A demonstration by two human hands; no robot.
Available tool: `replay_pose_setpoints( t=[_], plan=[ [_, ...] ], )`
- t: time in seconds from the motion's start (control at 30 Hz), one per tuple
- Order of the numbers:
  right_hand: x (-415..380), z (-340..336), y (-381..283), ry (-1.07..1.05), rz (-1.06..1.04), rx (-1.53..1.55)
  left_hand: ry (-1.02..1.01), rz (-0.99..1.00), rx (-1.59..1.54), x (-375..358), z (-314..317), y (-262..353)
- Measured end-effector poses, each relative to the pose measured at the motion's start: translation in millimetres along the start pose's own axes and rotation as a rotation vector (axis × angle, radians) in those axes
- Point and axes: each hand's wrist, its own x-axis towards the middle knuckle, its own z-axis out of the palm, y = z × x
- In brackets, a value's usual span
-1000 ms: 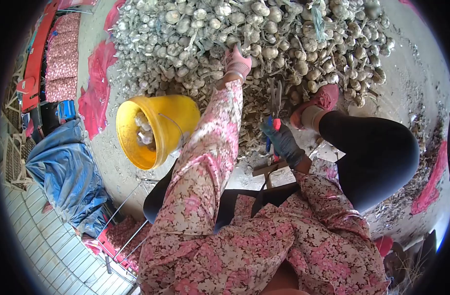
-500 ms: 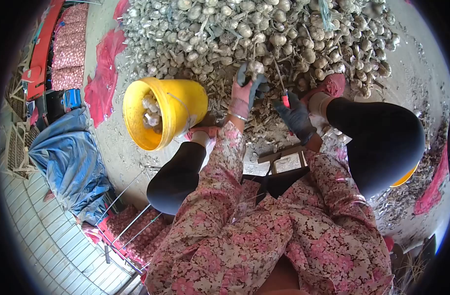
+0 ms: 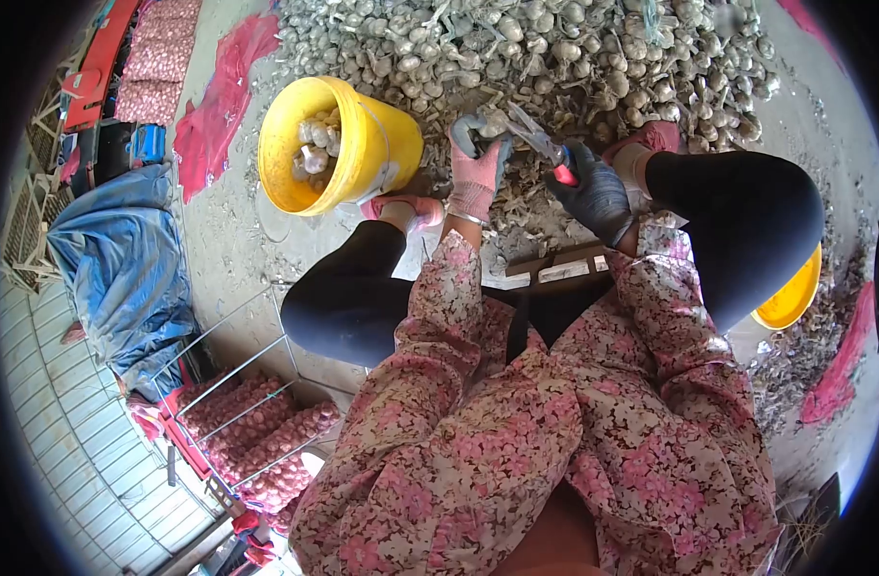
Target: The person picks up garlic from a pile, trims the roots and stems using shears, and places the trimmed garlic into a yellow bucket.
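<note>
My left hand (image 3: 474, 173), in a pink glove with grey fingers, is closed on a garlic bulb (image 3: 494, 121) held up in front of the heap. My right hand (image 3: 596, 197), dark-gloved, grips garden shears (image 3: 540, 140) with red on the handles. Their blades are spread and reach left, right at the bulb. Left of my left hand, a yellow bucket (image 3: 370, 144) leans with its mouth facing me, and several trimmed garlic bulbs (image 3: 316, 154) lie inside. Dry stem cuttings (image 3: 524, 211) litter the floor beneath both hands.
A large heap of garlic (image 3: 593, 58) spreads ahead. Blue tarpaulin (image 3: 128, 250), pink netting (image 3: 224, 110) and filled mesh sacks (image 3: 156, 62) are on the left. More sacks (image 3: 257, 422) lie behind a metal frame. Another yellow bucket (image 3: 793, 290) stands beside my right knee.
The shears' blades, which looked closed and pointed up toward the heap, are now spread and turned left to the bulb in my left hand. The whole view has shifted slightly.
</note>
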Motion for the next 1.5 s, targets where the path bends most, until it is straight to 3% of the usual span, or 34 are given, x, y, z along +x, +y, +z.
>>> replay_pose_setpoints(
  t=[0.03,0.1,0.17,0.27,0.3,0.4,0.43,0.53,0.63,0.7,0.87,0.93,1.0,1.03,1.07,1.13,1.2,1.27,1.3,1.37,1.47,1.5],
  plan=[
    [0,-2,-3,-0.001,-0.003,-0.004,-0.002,-0.159,0.002,-5,-2,6],
    [-2,-6,-8,0.035,-0.082,-0.252,-0.025,-0.089,0.036,-14,2,33],
    [-3,-5,-9,0.002,-0.057,-0.301,-0.04,0.044,0.031,-18,3,37],
    [-6,-5,-18,-0.052,-0.031,-0.406,-0.025,0.074,0.039,-11,-5,25],
    [-7,-5,-19,-0.072,-0.028,-0.46,-0.161,-0.05,0.012,-8,-15,19],
    [-8,4,-8,-0.048,-0.06,-0.498,-0.141,-0.25,0.043,-9,-14,12],
    [-8,6,-5,-0.054,-0.054,-0.501,-0.103,-0.182,0.266,-10,-10,29],
    [-6,12,1,-0.101,-0.079,-0.444,-0.041,-0.099,0.46,-13,-8,16],
    [-5,16,-2,-0.073,-0.111,-0.476,-0.066,-0.089,0.554,-17,-7,15],
    [-2,17,-3,-0.266,0.044,-0.421,-0.073,-0.086,0.548,-21,-10,23],
    [1,34,20,-0.32,-0.068,-0.41,-0.087,-0.149,0.589,-29,-24,31],
    [8,42,38,-0.304,-0.158,-0.383,-0.116,-0.219,0.549,-33,-26,38],
    [20,47,50,-0.348,-0.22,-0.45,-0.267,-0.212,-0.125,-39,-16,47],
    [25,54,58,-0.481,-0.166,-0.541,-0.308,-0.034,0.305,-39,-20,48],
    [21,61,64,-0.461,-0.174,-0.545,-0.308,-0.012,0.306,-38,-21,55],
    [11,72,73,-0.418,-0.081,-0.382,-0.254,-0.257,-0.581,-42,-25,66],
    [-7,76,55,-0.364,-0.046,-0.293,-0.148,-0.266,-0.71,-42,-36,68],
    [-23,72,32,-0.498,0.485,0.443,0.026,-0.319,-0.97,-40,-48,61],
    [-32,66,22,-0.486,0.474,0.442,0.063,-0.485,-1.178,-39,-55,55],
    [-46,54,6,-0.401,0.093,0.351,0.038,-0.481,-1.098,-41,-43,66],
    [-52,39,-21,-0.247,0.147,0.536,-0.091,-0.525,-0.972,-45,-30,71],
    [-49,29,-29,-0.28,0.17,0.614,-0.165,-0.544,-0.758,-47,-27,68]
  ],
)
